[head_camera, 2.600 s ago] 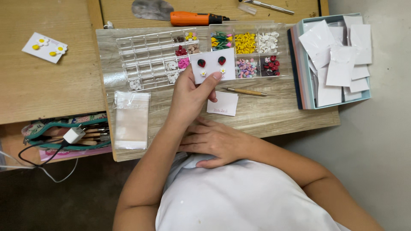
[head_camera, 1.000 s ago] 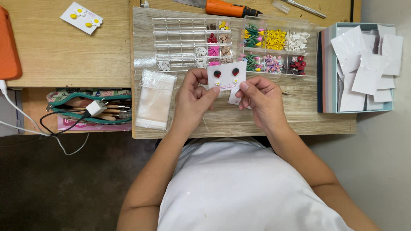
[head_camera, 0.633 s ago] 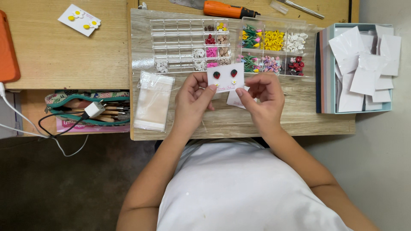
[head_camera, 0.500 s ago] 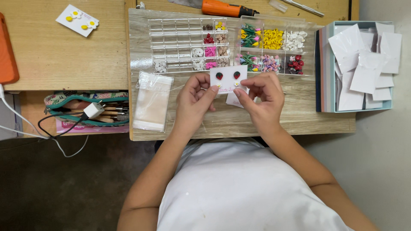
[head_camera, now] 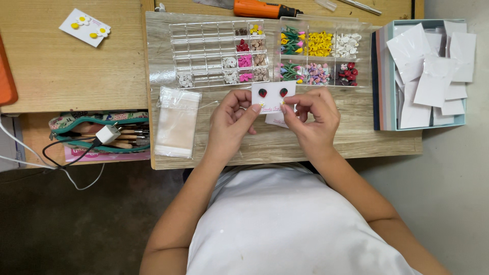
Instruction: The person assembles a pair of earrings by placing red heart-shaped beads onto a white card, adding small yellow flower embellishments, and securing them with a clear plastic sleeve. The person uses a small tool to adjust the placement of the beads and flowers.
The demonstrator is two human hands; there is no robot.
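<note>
White card (head_camera: 273, 95) with two red earrings pinched between left hand (head_camera: 230, 119) and right hand (head_camera: 311, 118); both grips closed, best kept light at its lower edge.

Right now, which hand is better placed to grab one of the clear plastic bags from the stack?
Probably the left hand. Both hands pinch the white earring card, but the stack of clear bags lies just left of it, while the right hand would have to cross over.

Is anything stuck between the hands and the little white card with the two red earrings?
No. The left hand and right hand both pinch the card straight at its lower edge, with nothing visible between fingers and card.
</note>
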